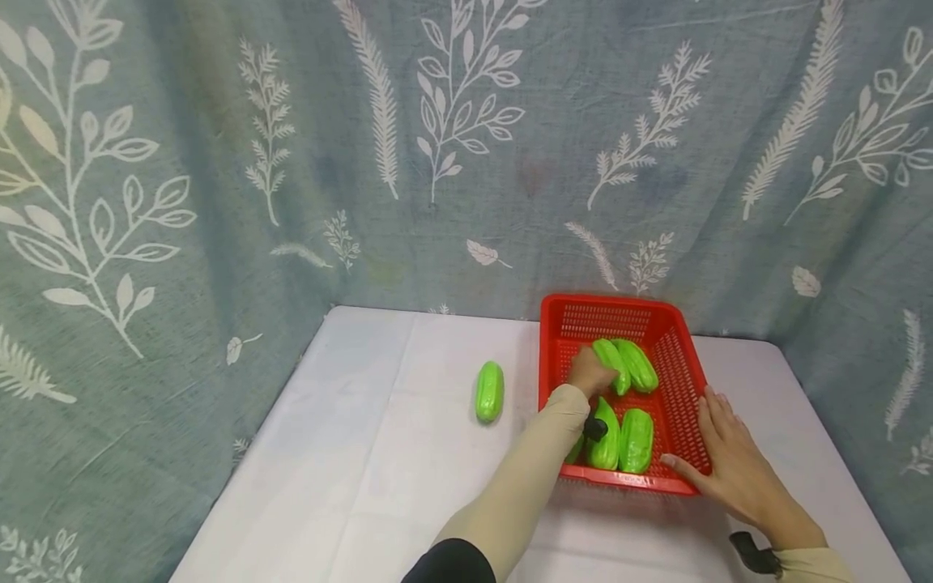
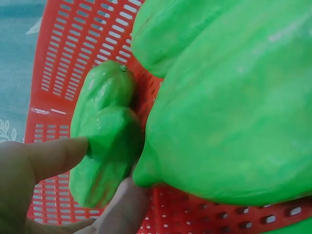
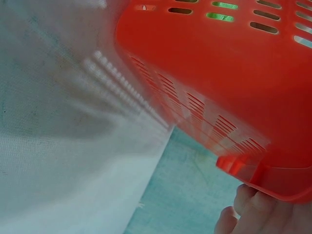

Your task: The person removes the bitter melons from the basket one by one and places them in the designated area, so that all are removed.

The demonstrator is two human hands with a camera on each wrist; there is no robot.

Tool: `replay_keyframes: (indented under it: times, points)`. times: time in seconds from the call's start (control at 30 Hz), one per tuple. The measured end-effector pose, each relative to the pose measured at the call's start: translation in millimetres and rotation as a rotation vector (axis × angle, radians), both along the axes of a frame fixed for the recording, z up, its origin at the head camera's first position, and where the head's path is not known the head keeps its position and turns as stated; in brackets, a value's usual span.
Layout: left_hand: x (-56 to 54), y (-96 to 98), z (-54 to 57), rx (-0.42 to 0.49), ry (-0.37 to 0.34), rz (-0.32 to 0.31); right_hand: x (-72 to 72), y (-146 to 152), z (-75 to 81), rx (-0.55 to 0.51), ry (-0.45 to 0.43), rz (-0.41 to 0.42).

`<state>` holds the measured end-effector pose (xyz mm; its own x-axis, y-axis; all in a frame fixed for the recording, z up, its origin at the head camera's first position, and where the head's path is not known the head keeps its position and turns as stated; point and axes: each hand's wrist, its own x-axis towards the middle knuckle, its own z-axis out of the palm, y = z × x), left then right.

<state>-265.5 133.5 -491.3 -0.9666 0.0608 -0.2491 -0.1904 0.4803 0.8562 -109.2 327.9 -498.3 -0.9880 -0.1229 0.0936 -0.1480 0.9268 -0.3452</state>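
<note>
My left hand (image 1: 592, 372) reaches into the red basket (image 1: 696, 364), its thumb and a finger pinching a bright green gourd (image 2: 112, 131). Close by, a plump gourd with a pointed tip (image 2: 229, 112) fills much of the left wrist view. Another green gourd (image 1: 636, 366) lies at the back of the basket, and two more, a tapered gourd (image 1: 603, 437) and a blunt gourd (image 1: 636, 441), lie toward its front wall. My right hand (image 1: 736, 461) rests at the basket's front right corner, fingers straight along the side rim and thumb toward the front rim.
A single green gourd (image 1: 489, 392) lies on the white-covered table (image 1: 379, 453), left of the basket. Behind the table hangs a grey-green curtain (image 1: 437, 243) with white leaf prints. The basket's slotted outer wall (image 3: 195, 102) shows in the right wrist view.
</note>
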Motion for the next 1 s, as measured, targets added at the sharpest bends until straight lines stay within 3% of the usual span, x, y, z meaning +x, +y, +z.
replay_keyframes:
  times: [0.2, 0.4, 0.63, 1.0]
  points:
    - [2.3, -2.0, 4.4, 0.022, 0.005, -0.001, 0.3, 0.3, -1.0, -0.013, 0.0, 0.008]
    - [-1.2, 1.4, 1.5, -0.032, 0.036, 0.013, -0.3, 0.4, -0.4, -0.004, -0.012, -0.003]
    - [-3.4, 0.6, -0.3, -0.015, 0.016, 0.047, -1.5, -1.7, 0.2, 0.002, -0.032, -0.006]
    - [-3.9, -1.2, 7.9, 0.007, -0.009, -0.009, 1.6, -3.1, 3.7, -0.001, -0.061, -0.008]
